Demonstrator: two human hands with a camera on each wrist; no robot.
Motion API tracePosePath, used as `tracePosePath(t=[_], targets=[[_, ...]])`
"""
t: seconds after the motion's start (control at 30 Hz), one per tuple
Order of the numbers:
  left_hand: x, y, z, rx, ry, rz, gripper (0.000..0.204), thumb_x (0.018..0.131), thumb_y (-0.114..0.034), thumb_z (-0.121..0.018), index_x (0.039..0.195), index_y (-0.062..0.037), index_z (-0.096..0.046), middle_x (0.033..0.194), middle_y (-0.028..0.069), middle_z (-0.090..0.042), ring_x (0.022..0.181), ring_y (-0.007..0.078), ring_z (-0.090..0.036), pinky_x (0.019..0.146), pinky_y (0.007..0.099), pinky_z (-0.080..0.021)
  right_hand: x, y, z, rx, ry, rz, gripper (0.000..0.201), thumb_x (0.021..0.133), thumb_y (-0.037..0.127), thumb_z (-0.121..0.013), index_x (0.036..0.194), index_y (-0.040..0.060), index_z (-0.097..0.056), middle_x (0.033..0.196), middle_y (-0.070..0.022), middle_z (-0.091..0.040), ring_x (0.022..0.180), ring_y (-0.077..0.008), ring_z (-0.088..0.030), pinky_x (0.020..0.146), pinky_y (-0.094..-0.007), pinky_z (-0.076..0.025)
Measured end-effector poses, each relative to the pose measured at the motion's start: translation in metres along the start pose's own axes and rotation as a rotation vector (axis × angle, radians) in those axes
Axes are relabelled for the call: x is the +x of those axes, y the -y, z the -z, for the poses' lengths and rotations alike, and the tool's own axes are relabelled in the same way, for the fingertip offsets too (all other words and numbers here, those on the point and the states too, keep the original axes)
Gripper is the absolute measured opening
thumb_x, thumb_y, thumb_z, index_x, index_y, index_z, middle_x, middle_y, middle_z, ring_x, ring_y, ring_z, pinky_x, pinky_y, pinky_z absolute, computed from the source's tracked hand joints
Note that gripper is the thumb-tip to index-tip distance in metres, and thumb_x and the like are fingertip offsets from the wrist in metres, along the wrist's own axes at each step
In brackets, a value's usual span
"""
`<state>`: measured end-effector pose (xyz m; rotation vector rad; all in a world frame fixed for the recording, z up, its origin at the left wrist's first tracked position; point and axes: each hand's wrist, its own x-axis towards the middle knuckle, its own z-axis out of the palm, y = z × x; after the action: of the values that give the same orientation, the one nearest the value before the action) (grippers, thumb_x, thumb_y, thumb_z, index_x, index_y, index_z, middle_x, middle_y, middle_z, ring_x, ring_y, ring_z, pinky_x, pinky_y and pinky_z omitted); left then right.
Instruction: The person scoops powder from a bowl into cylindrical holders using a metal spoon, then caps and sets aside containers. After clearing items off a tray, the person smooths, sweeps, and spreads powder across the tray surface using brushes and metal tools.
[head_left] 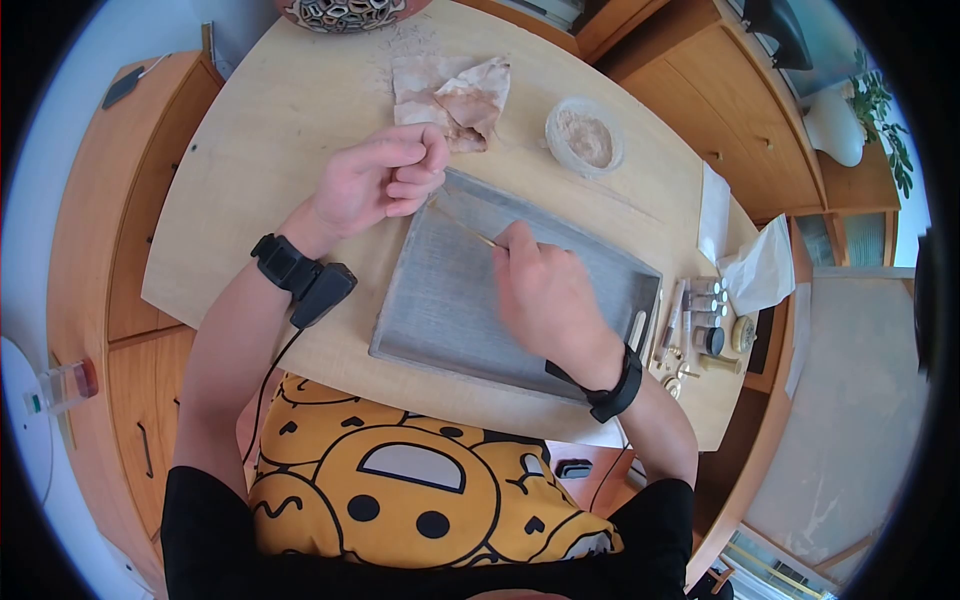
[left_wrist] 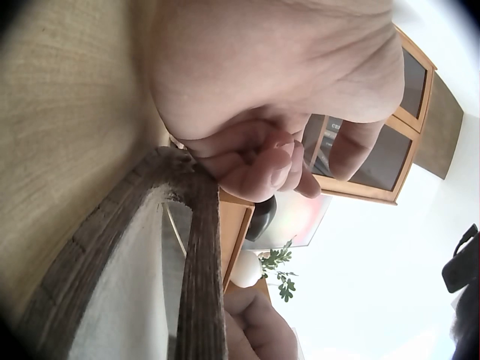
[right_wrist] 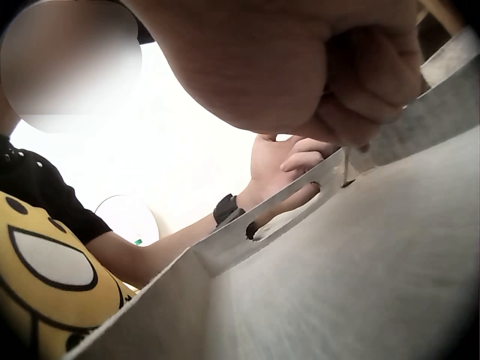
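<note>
A grey wooden tray [head_left: 450,300] with raised sides lies on the table. My right hand [head_left: 548,295] pinches a thin brush-like tool [head_left: 468,230] over it, angled toward the far-left corner. In the right wrist view the tool's dark tip [right_wrist: 348,182] is low beside the handle slot, by the tray's inner wall; whether it touches cannot be told. My left hand [head_left: 385,180] is at that corner with loosely curled fingers. In the left wrist view the left hand [left_wrist: 277,82] is next to the tray rim [left_wrist: 199,262], thumb apart from the fingers, with nothing visibly held.
Crumpled, stained paper [head_left: 470,95] and a bowl of pale powder [head_left: 587,138] stand beyond the tray. At the right are small jars [head_left: 710,340], pen-like tools and white paper [head_left: 760,268]. A patterned round vessel [head_left: 350,12] stands at the far edge.
</note>
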<state>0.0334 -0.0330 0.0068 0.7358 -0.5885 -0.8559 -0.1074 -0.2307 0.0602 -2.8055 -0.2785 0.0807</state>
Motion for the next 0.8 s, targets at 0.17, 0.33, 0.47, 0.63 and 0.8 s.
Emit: tracePosePath(t=[0.17,0.33,0.47,0.63,0.8], targets=[[0.000,0.000,-0.001,-0.009,0.001,0.008,0.022,0.095,-0.027,-0.051,0.091,-0.0052,-0.049,0.068,-0.0070,-0.033,0.058,0.0034,-0.031,0.047,0.0189,-0.028,0.005,-0.011,0.001,0.175,-0.067,-0.031,0.014,0.095,0.011,-0.053,0.094,-0.0032,-0.052,0.068,-0.0268,-0.063,0.064,-0.0462,-0.063,0.060,-0.0527,-0.050],[0.000,0.001,0.000,-0.003,-0.013,0.002,0.022,0.095,-0.027,-0.051,0.090,-0.0057,-0.049,0.067,-0.0071,-0.033,0.057,0.0027,-0.031,0.046,0.0184,-0.028,0.009,-0.022,0.014,0.325,-0.061,-0.081,0.015,0.095,0.011,-0.053,0.096,-0.0032,-0.056,0.073,-0.0279,-0.063,0.072,-0.0466,-0.063,0.065,-0.0510,-0.049],[0.000,0.002,0.002,-0.006,0.000,0.001,0.022,0.095,-0.027,-0.051,0.090,-0.0056,-0.049,0.067,-0.0072,-0.033,0.057,0.0024,-0.031,0.046,0.0182,-0.028,0.012,-0.028,0.031,0.437,0.107,-0.194,0.017,0.095,0.013,-0.054,0.097,-0.0034,-0.060,0.079,-0.0265,-0.064,0.078,-0.0444,-0.063,0.069,-0.0466,-0.050],[0.000,0.001,0.000,0.006,-0.004,0.002,0.023,0.096,-0.028,-0.050,0.090,-0.0056,-0.048,0.066,-0.0072,-0.033,0.057,0.0026,-0.031,0.045,0.0183,-0.028,0.012,-0.031,0.032,0.405,0.173,-0.105,0.020,0.096,0.014,-0.052,0.096,-0.0032,-0.061,0.084,-0.0252,-0.065,0.084,-0.0429,-0.064,0.074,-0.0448,-0.050],[0.001,0.001,0.001,0.009,0.012,-0.005,0.024,0.096,-0.029,-0.050,0.090,-0.0054,-0.048,0.066,-0.0071,-0.032,0.057,0.0027,-0.031,0.045,0.0184,-0.028,0.012,-0.040,0.020,0.476,0.150,-0.053,0.022,0.098,0.018,-0.051,0.095,-0.0018,-0.061,0.069,-0.0167,-0.058,0.063,-0.0288,-0.057,0.062,-0.0371,-0.045]])
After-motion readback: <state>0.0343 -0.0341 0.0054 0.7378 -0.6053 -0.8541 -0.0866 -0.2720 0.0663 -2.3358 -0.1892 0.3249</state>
